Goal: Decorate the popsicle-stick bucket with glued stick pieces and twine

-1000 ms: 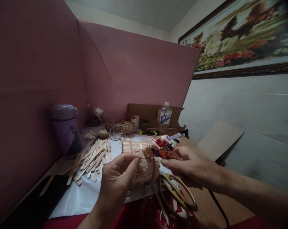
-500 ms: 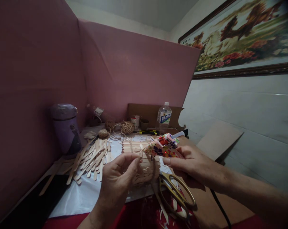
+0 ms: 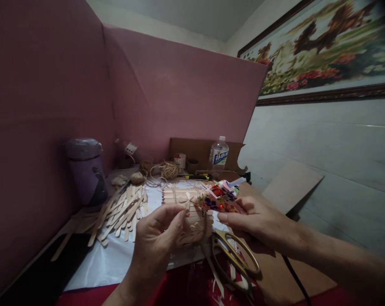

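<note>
My right hand (image 3: 254, 219) is wrapped round a flower-patterned glue gun (image 3: 219, 197) with a small red light and a glue stick out of its back. Its nozzle points left, close to the fingertips of my left hand (image 3: 163, 229). Those fingers are closed in a pinch on a small pale wooden piece (image 3: 187, 203), partly hidden by them. Below both hands lies a panel of wooden craft sticks (image 3: 197, 223) with a twine strip across it. Gold-handled scissors (image 3: 235, 255) rest just under my right hand.
Loose craft sticks (image 3: 125, 212) are heaped on the left beside a purple flask (image 3: 87, 172). Balls of twine (image 3: 169, 170), a yellow-black utility knife (image 3: 198, 177) and a plastic bottle (image 3: 219, 155) stand or lie at the back. A black cord (image 3: 294, 276) trails at lower right.
Both hands keep nearly the same pose, with the glue gun's nozzle still close to the small wooden piece. The whole view has shifted very slightly.
</note>
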`<move>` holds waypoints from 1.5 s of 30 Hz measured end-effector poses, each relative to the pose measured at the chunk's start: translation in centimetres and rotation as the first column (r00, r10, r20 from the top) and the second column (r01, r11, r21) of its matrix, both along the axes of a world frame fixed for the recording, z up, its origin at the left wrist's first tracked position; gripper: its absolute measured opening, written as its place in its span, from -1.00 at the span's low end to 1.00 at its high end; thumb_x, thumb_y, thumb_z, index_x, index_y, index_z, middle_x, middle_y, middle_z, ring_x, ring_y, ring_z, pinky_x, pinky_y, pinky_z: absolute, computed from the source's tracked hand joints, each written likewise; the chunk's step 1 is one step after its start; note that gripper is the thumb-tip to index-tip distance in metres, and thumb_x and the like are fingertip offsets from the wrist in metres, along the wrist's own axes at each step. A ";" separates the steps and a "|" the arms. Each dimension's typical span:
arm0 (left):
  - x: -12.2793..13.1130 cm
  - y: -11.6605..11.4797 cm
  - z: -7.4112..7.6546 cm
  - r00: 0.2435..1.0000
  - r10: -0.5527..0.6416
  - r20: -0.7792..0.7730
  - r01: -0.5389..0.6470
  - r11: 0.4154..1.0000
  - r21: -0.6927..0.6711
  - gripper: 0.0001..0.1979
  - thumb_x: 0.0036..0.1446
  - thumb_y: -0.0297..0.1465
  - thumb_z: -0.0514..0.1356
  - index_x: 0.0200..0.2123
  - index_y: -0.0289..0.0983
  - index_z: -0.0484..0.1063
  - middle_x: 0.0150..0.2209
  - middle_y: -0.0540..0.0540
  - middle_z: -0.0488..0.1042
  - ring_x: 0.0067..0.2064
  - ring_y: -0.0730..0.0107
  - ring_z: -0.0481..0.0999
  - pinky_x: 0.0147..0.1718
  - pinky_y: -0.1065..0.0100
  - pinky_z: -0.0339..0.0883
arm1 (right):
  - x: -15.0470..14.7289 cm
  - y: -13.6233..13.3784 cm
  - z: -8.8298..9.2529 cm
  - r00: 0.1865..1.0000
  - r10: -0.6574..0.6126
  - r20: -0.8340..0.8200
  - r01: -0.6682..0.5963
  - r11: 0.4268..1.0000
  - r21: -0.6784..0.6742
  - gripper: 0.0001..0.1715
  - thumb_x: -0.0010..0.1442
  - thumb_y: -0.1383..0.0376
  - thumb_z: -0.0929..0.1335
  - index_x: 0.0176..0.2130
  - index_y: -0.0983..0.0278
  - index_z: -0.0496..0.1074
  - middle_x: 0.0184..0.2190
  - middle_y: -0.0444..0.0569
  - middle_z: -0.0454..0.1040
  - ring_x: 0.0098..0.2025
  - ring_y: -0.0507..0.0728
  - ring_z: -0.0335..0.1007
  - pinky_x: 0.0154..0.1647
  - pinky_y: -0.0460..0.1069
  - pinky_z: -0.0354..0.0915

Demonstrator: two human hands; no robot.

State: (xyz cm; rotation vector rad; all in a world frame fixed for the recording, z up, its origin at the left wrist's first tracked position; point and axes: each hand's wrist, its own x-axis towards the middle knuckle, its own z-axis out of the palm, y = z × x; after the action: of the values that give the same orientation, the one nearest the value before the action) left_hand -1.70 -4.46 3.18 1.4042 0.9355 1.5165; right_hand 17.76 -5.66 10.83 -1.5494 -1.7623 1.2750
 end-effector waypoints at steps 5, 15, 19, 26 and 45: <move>0.0 -0.2 0.2 0.999 0.025 0.026 -0.025 1.000 0.008 -0.86 -0.02 -0.35 0.26 -0.41 -0.33 0.51 -0.57 -0.03 0.51 -0.54 0.50 0.47 -0.54 0.53 0.38 | -0.1 -0.2 0.1 1.000 -0.015 -0.023 0.014 0.999 -0.044 -0.61 0.13 0.09 0.32 -0.51 0.24 0.11 -0.71 -0.32 0.06 -0.76 -0.15 -0.11 -0.81 -0.20 -0.12; -0.1 0.1 -0.1 1.000 0.010 0.007 -0.010 1.000 0.018 -0.85 0.01 -0.34 0.25 -0.39 -0.32 0.51 -0.56 -0.02 0.51 -0.53 0.52 0.46 -0.53 0.54 0.37 | -0.1 -0.2 0.0 0.997 -0.004 -0.074 0.000 0.998 -0.061 -0.61 0.16 0.12 0.31 -0.53 0.25 0.10 -0.71 -0.32 0.06 -0.77 -0.16 -0.11 -0.82 -0.20 -0.13; -0.2 0.1 -0.2 1.000 0.000 -0.005 0.000 1.000 0.011 -0.84 0.02 -0.33 0.24 -0.37 -0.32 0.51 -0.54 -0.03 0.53 -0.51 0.51 0.48 -0.50 0.53 0.39 | 0.0 -0.3 -0.1 0.998 -0.010 -0.065 0.007 0.999 -0.045 -0.60 0.15 0.10 0.32 -0.54 0.25 0.11 -0.72 -0.32 0.05 -0.78 -0.15 -0.10 -0.82 -0.20 -0.13; -0.2 -0.1 -0.2 1.000 0.002 0.008 -0.002 1.000 0.005 -0.85 0.00 -0.34 0.26 -0.39 -0.32 0.52 -0.54 -0.03 0.53 -0.50 0.51 0.49 -0.50 0.54 0.40 | 0.7 -0.2 -0.6 0.994 -0.016 -0.109 0.011 0.999 -0.046 -0.57 0.13 0.05 0.33 -0.52 0.24 0.10 -0.70 -0.32 0.04 -0.74 -0.14 -0.11 -0.79 -0.20 -0.12; 0.1 -0.2 0.0 0.999 0.000 0.032 -0.001 1.000 0.011 -0.87 0.00 -0.37 0.25 -0.39 -0.32 0.51 -0.54 -0.03 0.52 -0.52 0.50 0.48 -0.51 0.51 0.40 | 0.2 -0.6 -0.3 1.000 -0.011 -0.014 0.011 1.000 0.019 -0.57 0.12 0.04 0.33 -0.53 0.26 0.15 -0.74 -0.31 0.07 -0.76 -0.14 -0.06 -0.80 -0.20 -0.09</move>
State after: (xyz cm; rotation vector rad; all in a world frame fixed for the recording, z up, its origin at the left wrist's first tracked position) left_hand -1.64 -4.63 3.18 1.3834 0.9095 1.5419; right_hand 17.93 -6.26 10.52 -1.5341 -1.7499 1.2579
